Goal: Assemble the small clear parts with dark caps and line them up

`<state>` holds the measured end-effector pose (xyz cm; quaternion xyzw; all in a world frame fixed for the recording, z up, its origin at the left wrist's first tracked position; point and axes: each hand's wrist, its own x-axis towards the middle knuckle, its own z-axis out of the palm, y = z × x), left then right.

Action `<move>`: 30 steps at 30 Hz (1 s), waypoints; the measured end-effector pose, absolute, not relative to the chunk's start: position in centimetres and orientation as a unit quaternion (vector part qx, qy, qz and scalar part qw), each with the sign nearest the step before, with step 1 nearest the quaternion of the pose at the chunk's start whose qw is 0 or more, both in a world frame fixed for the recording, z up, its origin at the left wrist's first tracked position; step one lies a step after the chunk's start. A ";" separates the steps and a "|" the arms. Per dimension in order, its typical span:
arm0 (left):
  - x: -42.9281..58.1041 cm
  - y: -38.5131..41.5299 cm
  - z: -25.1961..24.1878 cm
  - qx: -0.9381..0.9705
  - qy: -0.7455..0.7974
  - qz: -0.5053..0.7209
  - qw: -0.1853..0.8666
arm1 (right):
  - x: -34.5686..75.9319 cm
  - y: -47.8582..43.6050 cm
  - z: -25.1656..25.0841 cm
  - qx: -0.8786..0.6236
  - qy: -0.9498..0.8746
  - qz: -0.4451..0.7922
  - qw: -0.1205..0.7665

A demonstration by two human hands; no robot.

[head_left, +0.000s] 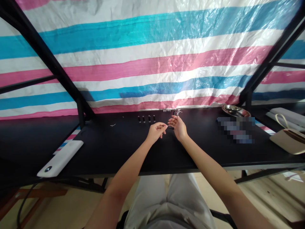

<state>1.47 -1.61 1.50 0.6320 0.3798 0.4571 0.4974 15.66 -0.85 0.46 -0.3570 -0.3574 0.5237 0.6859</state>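
Observation:
Both my hands meet over the middle of a black table (119, 152). My left hand (156, 131) is curled, its fingertips pinched toward a small dark part (170, 127) held between the two hands. My right hand (178, 126) is closed on that same small dark part, fingers bent. Just beyond my right hand stands a small clear-and-dark piece (176, 112) with thin wires. A row of several small dark upright parts (146, 119) stands behind my left hand. A line of tiny light pins (166, 110) lies next to them.
A white power bank (60, 158) with a cable lies at the table's left front. A metal dish (235, 110) sits at the back right, a blurred patch before it. A tan pouch (288, 140) lies far right. Black frame posts (80, 111) and a striped tarp (152, 57) stand behind.

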 end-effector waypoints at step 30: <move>1.9 -2.0 0.8 0.669 0.372 0.437 0.471 | 15.5 -1.0 0.4 -0.361 -0.348 0.546 0.671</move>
